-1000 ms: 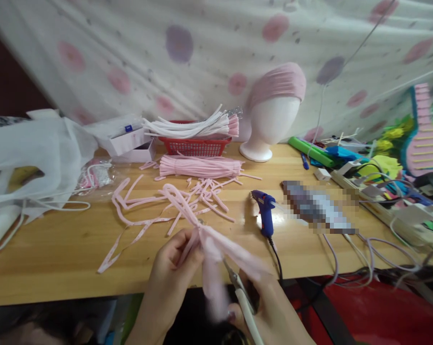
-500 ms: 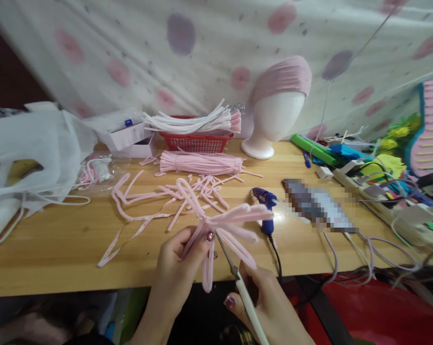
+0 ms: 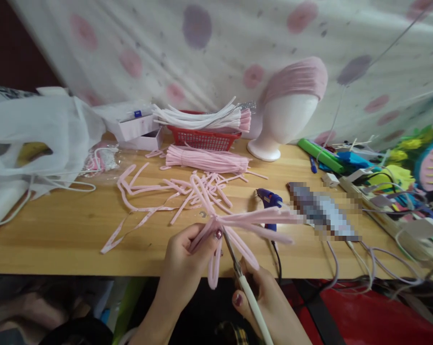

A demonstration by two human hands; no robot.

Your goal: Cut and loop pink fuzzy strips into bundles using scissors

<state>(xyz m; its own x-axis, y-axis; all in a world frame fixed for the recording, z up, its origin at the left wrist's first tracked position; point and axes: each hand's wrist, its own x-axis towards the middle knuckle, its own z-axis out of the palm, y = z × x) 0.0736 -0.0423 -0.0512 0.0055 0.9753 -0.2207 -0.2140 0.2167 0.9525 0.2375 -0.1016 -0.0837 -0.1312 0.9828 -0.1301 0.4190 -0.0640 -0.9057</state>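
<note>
My left hand (image 3: pixel 191 254) pinches the gathered middle of a bundle of pink pipe cleaners (image 3: pixel 241 219) between thumb and fingers. Several loops spread out from that grip: up, down and far to the right. In my right hand (image 3: pixel 263 292) are long-nose pliers (image 3: pixel 250 299) with a white handle and narrow dark metal jaws. Their tip reaches the bundle beside my left thumb; what the jaws close on is hidden. Just beyond lie loose pink pipe cleaners (image 3: pixel 187 191) and a pink measuring tape (image 3: pixel 142 219).
Behind lie a tied pink pipe cleaner bundle (image 3: pixel 205 159), a red basket (image 3: pixel 202 139) with white stems, and a foam head (image 3: pixel 291 120) wearing a pink cap. A blue glue gun (image 3: pixel 270 199) is right of the loops. Cables and a power strip (image 3: pixel 381 211) crowd the right; plastic bags (image 3: pixel 65 124) the left.
The view has shifted slightly, so the scene sits differently in it. Both hands keep their hold, and the right-hand loops have swung a little further right.
</note>
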